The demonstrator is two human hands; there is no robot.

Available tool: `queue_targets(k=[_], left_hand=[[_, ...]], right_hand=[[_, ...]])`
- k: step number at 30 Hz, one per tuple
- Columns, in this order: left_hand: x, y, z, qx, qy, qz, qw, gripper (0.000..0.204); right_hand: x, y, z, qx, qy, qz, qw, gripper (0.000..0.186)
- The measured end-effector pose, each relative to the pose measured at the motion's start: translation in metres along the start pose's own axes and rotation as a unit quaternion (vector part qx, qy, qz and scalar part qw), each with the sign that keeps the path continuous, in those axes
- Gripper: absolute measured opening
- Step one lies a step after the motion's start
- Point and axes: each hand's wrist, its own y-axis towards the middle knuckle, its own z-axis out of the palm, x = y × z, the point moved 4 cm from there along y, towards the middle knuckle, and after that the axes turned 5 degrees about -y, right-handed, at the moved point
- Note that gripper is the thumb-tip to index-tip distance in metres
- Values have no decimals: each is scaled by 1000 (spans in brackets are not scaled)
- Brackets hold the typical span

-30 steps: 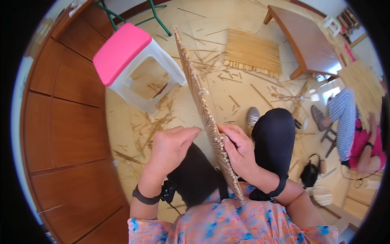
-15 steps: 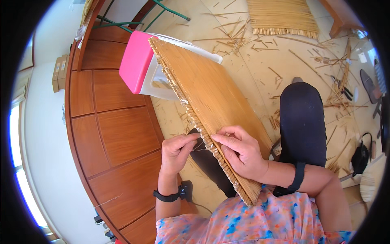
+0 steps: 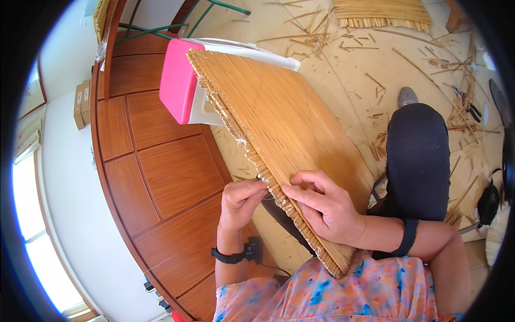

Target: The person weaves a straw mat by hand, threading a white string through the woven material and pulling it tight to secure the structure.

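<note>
A stiff mat of straw-coloured stalks [image 3: 279, 112] leans from my lap toward a white and pink bin. Along its left side runs a thick edge of cut stalk ends [image 3: 249, 153], bound with pale thread. At this edge my left hand [image 3: 240, 203] is closed in a pinch, its fingertips against the stalk ends. A thin thread hangs beside those fingertips, only partly visible. My right hand [image 3: 330, 212] lies over the mat's upper face opposite, thumb and fingers closed on the rim of the mat. The underside of the mat is hidden.
The bin [image 3: 179, 83] stands at the mat's far end. Reddish wooden cabinet panels [image 3: 171, 172] run along the left. Cut stalks [image 3: 316, 35] litter the tiled floor, with another stalk mat [image 3: 381, 13] at the back. Pliers-like tools [image 3: 473, 111] lie at the right.
My left fingers have come in closer against the stalk edge, and the thread loop beside them shows less. My right hand keeps its hold on the mat. The whole view has shifted slightly.
</note>
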Motion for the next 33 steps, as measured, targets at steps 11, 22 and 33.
queue_targets(k=[11, 22, 33], left_hand=[[7, 1, 1, 24, -75, -35, 996, 13], [-1, 1, 0, 15, -105, -117, 987, 10], [2, -4, -5, 13, -143, -156, 977, 9]], right_hand=[[-1, -1, 0, -9, 5, -2, 1000, 37], [-2, -1, -1, -6, 15, 2, 1000, 38], [-8, 2, 0, -1, 27, -3, 1000, 39]])
